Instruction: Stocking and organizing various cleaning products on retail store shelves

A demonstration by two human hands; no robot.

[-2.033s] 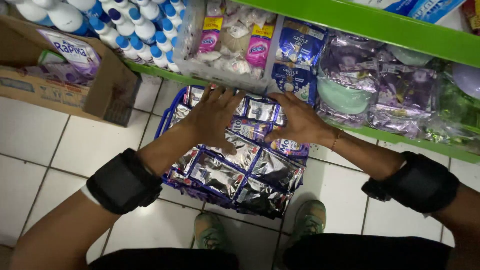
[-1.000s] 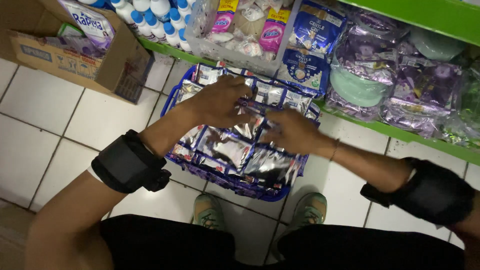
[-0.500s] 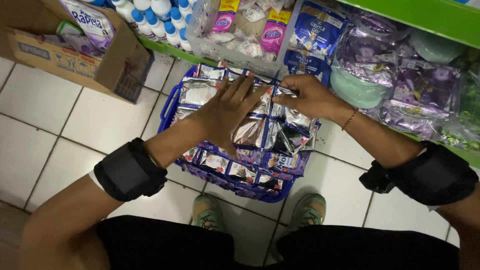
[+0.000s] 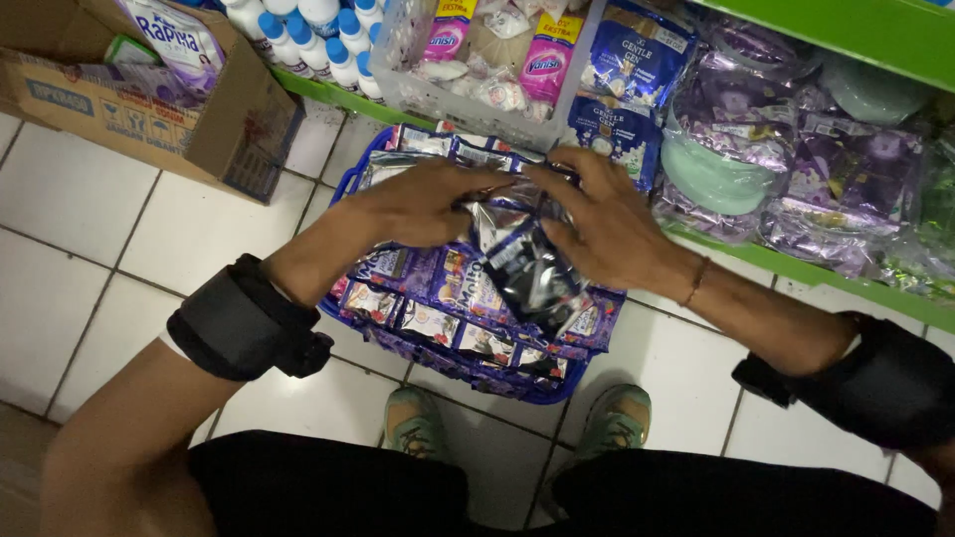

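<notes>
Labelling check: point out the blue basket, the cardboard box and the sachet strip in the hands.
blue basket [image 4: 350,179], head view, bare left rim.
cardboard box [image 4: 214,129], head view, side wall facing the basket.
sachet strip [image 4: 532,273], head view, dark packet below the hands.

– How was the light?

– Even and fairly bright, coming from above. The white floor tiles [image 4: 149,239] at the left of the frame were well lit, with only soft shadow under the cardboard box [image 4: 199,109] at upper left.

– Any glare?

– Yes, small bright glints on the shiny sachets [image 4: 527,268] in the middle and on the purple packets [image 4: 836,199] at upper right.

– Was it sharp?

– Mostly. The left hand [image 4: 418,204] and right hand [image 4: 607,224] were slightly soft, and the dark lap along the bottom edge was murky. The shelf [image 4: 846,30] and tile lines bowed towards the corners.
</notes>
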